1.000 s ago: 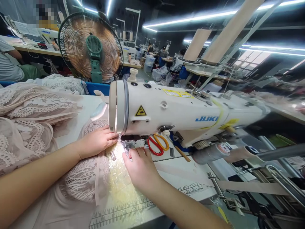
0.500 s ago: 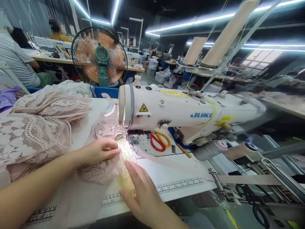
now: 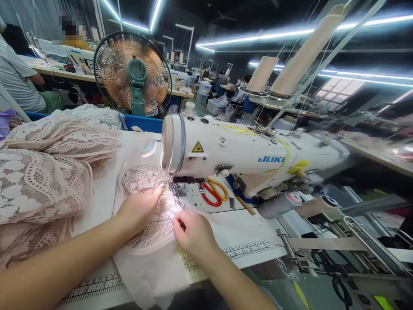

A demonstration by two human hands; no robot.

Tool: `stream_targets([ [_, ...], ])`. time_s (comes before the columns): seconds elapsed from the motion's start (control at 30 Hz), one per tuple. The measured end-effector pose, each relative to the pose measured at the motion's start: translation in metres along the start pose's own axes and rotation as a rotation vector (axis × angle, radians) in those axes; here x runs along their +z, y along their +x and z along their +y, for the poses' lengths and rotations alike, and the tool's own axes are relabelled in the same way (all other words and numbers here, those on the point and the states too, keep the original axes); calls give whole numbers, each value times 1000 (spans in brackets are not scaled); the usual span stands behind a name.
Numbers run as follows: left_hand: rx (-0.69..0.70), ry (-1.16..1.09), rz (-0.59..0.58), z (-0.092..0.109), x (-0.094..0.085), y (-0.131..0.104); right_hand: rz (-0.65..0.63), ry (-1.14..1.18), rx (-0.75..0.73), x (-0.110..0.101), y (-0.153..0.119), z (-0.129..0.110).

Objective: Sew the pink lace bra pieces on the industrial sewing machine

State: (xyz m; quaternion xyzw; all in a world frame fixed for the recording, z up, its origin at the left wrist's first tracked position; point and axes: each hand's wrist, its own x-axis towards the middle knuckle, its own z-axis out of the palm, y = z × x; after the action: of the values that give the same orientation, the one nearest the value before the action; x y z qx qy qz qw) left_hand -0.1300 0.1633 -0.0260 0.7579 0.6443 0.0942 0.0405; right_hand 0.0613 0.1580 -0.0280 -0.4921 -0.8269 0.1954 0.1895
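Note:
A pale pink lace garment piece lies on the white machine bed, partly beneath the head of the sewing machine. My left hand is closed on the lace left of the needle area, fingertips close to the presser foot. Closer to the front edge, my right hand pinches the piece's right edge between thumb and curled fingers. Bright light falls on the cloth between both hands. The needle itself is hard to make out.
Scissors with red and orange handles lie on the bed behind my right hand. Stacked lace pieces fill the left side. A fan stands behind, thread cones at the right. A ruler strip runs along the front edge.
My right hand has gone from spread fingers to a pinch on the cloth's edge, moving up. My left hand has shifted towards the needle, and the lace now lies flatter.

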Motion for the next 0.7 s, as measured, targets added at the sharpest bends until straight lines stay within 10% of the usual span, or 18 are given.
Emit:
stream_targets([
  [0.7,-66,120,-266,33,-8,11,-369,-480,-16,-13,25,-9],
])
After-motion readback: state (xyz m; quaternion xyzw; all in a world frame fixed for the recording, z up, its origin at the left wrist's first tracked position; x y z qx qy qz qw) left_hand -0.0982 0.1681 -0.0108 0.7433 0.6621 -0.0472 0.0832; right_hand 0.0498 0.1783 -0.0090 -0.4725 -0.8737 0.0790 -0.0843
